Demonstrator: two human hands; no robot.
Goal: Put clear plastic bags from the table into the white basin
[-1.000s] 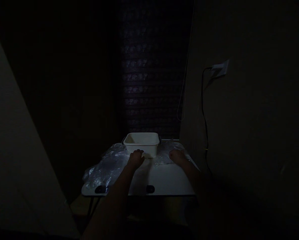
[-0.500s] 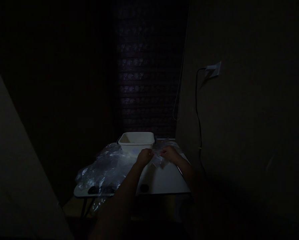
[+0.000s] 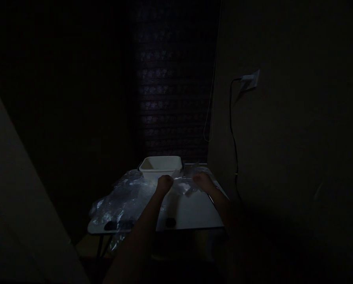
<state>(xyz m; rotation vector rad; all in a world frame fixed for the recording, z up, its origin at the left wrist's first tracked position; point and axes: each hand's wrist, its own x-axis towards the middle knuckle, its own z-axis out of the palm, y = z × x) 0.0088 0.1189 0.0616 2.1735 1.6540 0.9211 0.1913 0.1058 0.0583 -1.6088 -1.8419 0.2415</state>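
A clear plastic bag (image 3: 183, 185) is stretched between my two hands above the white table. My left hand (image 3: 165, 184) is closed on its left end, just in front of the white basin (image 3: 161, 172). On the other end, my right hand (image 3: 203, 181) is closed too, to the right of the basin. Dim light hides the fingertips and the bag's exact shape. More crumpled clear plastic (image 3: 121, 201) covers the left part of the table and hangs over its front edge.
The folding table (image 3: 197, 215) has a dark slot and a dark round hole near its front edge. On the right wall, a plug sits in an outlet (image 3: 255, 79), with a black cord (image 3: 233, 138) hanging down. Behind is a dark patterned blind (image 3: 170, 98).
My hands have moved apart, the left one leftward and the right one slightly rightward. The clear bag between them is now pulled wider. The basin has stayed in place.
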